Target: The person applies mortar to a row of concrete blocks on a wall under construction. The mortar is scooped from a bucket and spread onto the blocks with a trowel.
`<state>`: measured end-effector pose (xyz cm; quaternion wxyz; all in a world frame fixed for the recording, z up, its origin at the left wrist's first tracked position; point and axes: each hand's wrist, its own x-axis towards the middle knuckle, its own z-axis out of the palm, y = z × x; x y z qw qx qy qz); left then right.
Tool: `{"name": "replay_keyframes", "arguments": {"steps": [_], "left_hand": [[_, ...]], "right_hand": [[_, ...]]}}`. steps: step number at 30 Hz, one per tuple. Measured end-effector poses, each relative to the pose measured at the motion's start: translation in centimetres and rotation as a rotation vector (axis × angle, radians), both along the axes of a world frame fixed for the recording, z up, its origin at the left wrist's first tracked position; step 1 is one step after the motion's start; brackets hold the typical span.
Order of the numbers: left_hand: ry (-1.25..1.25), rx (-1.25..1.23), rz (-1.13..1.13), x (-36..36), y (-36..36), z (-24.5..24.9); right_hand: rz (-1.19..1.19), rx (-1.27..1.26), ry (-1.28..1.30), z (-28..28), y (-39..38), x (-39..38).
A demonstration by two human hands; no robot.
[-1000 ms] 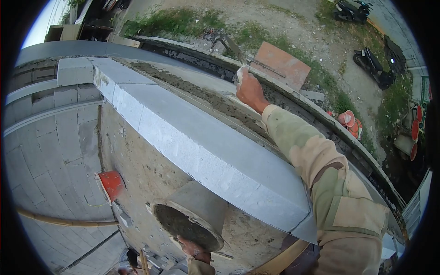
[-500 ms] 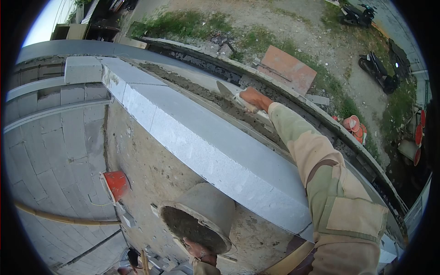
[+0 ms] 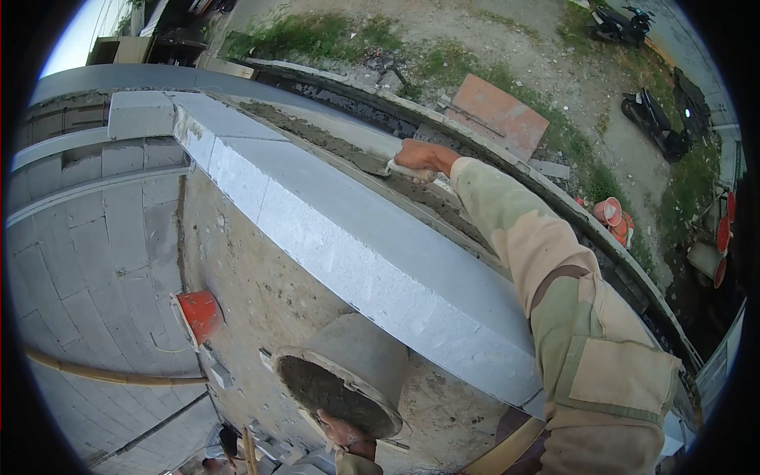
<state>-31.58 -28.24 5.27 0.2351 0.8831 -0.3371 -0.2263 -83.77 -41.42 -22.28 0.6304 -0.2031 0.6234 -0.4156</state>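
My right hand (image 3: 425, 155) is shut on the pale handle of a trowel (image 3: 378, 165). Its blade lies flat on the wet mortar bed (image 3: 317, 136) that runs along the wall top, behind a row of light grey blocks (image 3: 340, 237). My camouflage sleeve (image 3: 538, 261) stretches out over the blocks. At the bottom, my left hand (image 3: 342, 433) grips the lower edge of a grey bucket (image 3: 348, 380) filled with mortar, held against the plastered wall face.
A red cup-like fitting (image 3: 198, 315) sticks out of the wall (image 3: 261, 293). A bamboo pole (image 3: 111, 378) crosses below left. Someone's head (image 3: 229, 443) shows far below. Down on the ground are a reddish board (image 3: 497, 113), orange buckets (image 3: 609, 218) and two motorbikes (image 3: 653, 119).
My right hand came down from a raised position and swept the trowel leftward onto the mortar bed. The bucket stayed nearly still.
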Motion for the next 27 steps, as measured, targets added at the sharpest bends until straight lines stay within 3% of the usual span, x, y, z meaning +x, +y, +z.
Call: {"name": "replay_keyframes", "arguments": {"steps": [5, 10, 13, 15, 17, 18, 20, 23, 27], "left_hand": [[-0.172, -0.004, 0.0, -0.3, 0.1, -0.3], [-0.104, 0.03, 0.023, -1.8, 0.3, 0.7], [-0.09, 0.057, 0.032, -0.8, 0.0, 0.5], [-0.086, 0.08, 0.034, 0.2, 0.0, 0.2], [0.136, -0.016, -0.022, 1.0, 0.2, -0.2], [0.131, -0.022, -0.019, 1.2, 0.1, -0.5], [-0.239, 0.087, -0.011, 1.6, -0.3, -0.6], [-0.204, 0.04, -0.006, -3.1, 0.2, 1.2], [-0.3, 0.117, -0.008, -0.5, -0.2, 0.9]], "right_hand": [[0.097, 0.007, -0.095, 4.0, 2.2, -1.4], [0.174, 0.031, 0.0, 8.7, 6.3, -3.1], [0.301, 0.074, -0.06, 8.6, 7.7, -6.8], [0.2, 0.063, -0.097, 7.6, 7.2, -7.1], [0.044, 0.054, -0.042, 7.3, 6.2, -6.2], [0.047, 0.048, -0.047, 7.0, 5.0, -5.4], [0.0, 0.082, 0.042, 5.6, 2.3, -3.2], [0.02, 0.032, -0.003, 5.0, 0.6, -1.0], [0.173, 0.086, -0.049, 5.8, 3.6, -3.2]]}}
